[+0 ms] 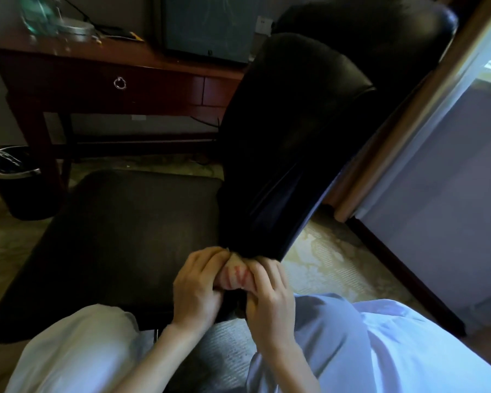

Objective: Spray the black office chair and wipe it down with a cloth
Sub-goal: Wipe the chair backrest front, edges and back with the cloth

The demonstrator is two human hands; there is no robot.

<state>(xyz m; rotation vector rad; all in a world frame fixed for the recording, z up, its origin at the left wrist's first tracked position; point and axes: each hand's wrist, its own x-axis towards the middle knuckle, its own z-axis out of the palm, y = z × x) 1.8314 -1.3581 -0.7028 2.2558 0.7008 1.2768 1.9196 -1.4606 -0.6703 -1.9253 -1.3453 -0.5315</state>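
Most of the cloth (pixel 236 275) was hidden inside two fists, and only a bunched pale patch with red stripes showed between them. The left hand (pixel 197 287) and right hand (pixel 268 293) each had fingers curled round it, holding it against the lower end of the backrest of the black office chair (pixel 292 131), just beside the seat (pixel 119 236). On the desk (pixel 97 80) behind, a greenish bottle (pixel 39 15) was blurred and cut off by the frame, its label unreadable.

Dark red wood desk (pixel 165 59) at rear left w/ a ring-pull drawer (pixel 82 80); greenish glass bottle (pixel 39 15) and a dark screen (pixel 204 26) on top. Black bin (pixel 14 188) on the floor by its left leg — patterned carpet (pixel 323 259) underneath.
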